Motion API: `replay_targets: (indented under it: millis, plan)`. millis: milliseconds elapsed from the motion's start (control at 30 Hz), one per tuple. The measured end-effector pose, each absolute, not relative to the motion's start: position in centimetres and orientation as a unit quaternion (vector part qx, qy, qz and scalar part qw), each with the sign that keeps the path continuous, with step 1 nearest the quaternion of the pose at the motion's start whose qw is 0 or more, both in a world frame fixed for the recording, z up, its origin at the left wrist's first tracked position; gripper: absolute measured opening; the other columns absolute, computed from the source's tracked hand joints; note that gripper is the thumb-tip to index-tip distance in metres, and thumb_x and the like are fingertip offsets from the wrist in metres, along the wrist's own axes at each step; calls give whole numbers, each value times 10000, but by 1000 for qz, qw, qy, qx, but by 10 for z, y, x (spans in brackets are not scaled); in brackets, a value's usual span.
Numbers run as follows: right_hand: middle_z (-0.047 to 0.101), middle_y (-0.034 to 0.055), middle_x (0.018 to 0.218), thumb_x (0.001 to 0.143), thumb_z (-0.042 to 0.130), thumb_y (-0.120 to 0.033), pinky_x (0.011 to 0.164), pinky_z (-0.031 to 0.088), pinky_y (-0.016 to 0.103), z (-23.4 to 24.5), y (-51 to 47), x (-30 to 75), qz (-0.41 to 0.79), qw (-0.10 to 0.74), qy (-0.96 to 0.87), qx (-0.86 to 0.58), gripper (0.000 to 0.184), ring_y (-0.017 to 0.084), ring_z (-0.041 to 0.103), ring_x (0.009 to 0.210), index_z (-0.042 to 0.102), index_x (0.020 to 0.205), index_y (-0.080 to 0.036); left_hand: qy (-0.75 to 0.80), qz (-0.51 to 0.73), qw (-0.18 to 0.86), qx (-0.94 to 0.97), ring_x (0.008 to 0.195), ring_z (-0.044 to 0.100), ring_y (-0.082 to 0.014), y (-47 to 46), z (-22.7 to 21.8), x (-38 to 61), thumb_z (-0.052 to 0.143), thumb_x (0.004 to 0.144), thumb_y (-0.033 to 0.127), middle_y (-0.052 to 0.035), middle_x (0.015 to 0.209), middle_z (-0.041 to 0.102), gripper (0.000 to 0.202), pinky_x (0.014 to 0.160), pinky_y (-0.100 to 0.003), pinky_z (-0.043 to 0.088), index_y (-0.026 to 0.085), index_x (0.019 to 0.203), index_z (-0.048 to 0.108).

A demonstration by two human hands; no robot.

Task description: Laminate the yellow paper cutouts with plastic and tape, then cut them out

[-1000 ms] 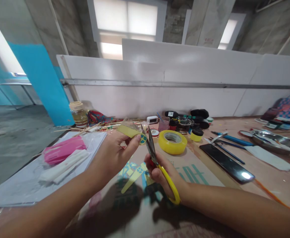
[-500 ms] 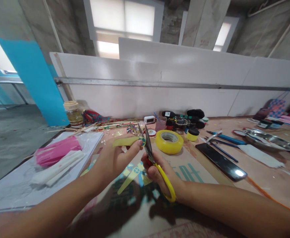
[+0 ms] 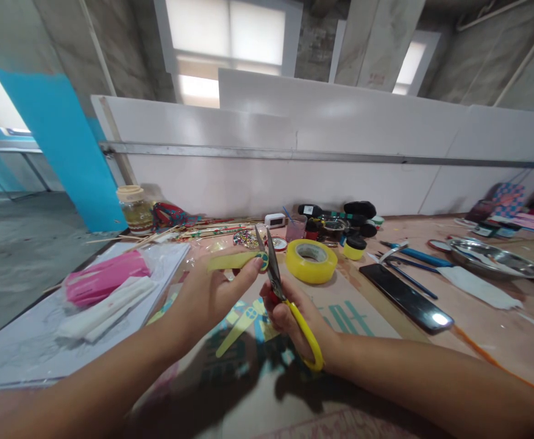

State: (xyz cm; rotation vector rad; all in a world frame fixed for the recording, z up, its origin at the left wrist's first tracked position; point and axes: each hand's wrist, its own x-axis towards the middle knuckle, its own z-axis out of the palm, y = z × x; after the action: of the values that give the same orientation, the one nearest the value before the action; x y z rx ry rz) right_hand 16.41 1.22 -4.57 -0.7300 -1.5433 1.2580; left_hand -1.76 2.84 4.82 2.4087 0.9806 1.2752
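Note:
Between the thumb and fingers of my left hand is a yellow strip with a rounded end bearing a blue-green pattern. My right hand grips yellow-handled scissors, their blades pointing up and slightly apart. The blades stand right beside the strip's patterned end; whether they touch it I cannot tell. Below my hands, a similar yellow cut-out with a round patterned end lies on the printed board, among small blue and yellow pieces.
A yellow tape roll sits just beyond my right hand. Farther right are a black phone, brushes and a metal dish. Paint jars line the back. At left, white sheets carry a pink packet.
Almost nothing differs. Both hands keep their places, and the strip and the scissor blades have shifted only very slightly.

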Motion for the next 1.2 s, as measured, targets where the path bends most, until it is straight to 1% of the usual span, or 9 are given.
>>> replay_targets:
  millis: [100,300,367,500,600,700,833,1033,1200]
  plan:
    - [414,-23,805,805,632,-777,514,277,235,-47,13,164,518,488,-633,-304,620,116,298,618,566,1081,-226,340,433,114,827,694,592,-156,29,49,-18,482,969,277,15,747,692,290,714,-261,491,199,749,654]
    - [400,-40,756,798,620,-795,482,272,232,-49,14,164,512,485,-636,-313,640,105,295,571,564,1082,-224,365,414,100,828,697,607,-169,31,49,-22,483,980,343,11,714,685,332,704,-272,480,198,738,658]
    - [408,-42,745,797,618,-798,481,269,233,-49,14,165,511,483,-638,-314,645,103,303,560,565,1088,-224,374,408,99,827,724,627,-181,33,47,-24,485,984,373,6,741,707,340,703,-278,480,203,755,670]
    - [410,-44,748,798,633,-784,500,283,237,-49,15,165,514,482,-637,-312,630,102,309,563,580,1084,-224,395,402,93,821,815,664,-216,37,44,-29,489,986,455,-9,842,752,355,745,-305,494,221,835,710]
    - [415,-40,774,793,664,-761,507,284,231,-48,15,165,516,483,-635,-312,612,96,307,575,586,1065,-218,393,394,106,824,807,664,-224,39,47,-31,478,980,483,-21,826,743,382,733,-311,497,223,813,703]
    - [414,-42,779,804,672,-739,496,271,223,-46,15,165,515,482,-637,-311,586,90,304,571,577,1051,-217,373,382,121,837,758,646,-215,38,55,-32,478,971,474,-22,765,715,385,694,-303,477,226,752,675]
    - [411,-45,774,811,663,-738,490,255,224,-41,12,164,507,476,-644,-319,574,89,294,568,561,1034,-219,350,365,107,856,703,585,-196,38,65,-34,469,957,417,-13,700,661,373,653,-293,435,225,668,607]
    - [425,-45,770,785,642,-784,525,272,234,-34,10,163,492,470,-656,-327,611,99,326,598,553,993,-216,322,344,104,876,646,512,-154,41,69,-39,477,948,338,14,650,567,332,611,-271,383,209,651,549]
    - [442,-44,767,814,674,-718,542,297,232,-36,12,164,479,465,-671,-324,557,97,354,613,565,998,-203,293,334,101,890,644,520,-124,41,73,-44,502,950,295,30,666,586,307,617,-237,391,187,675,583]
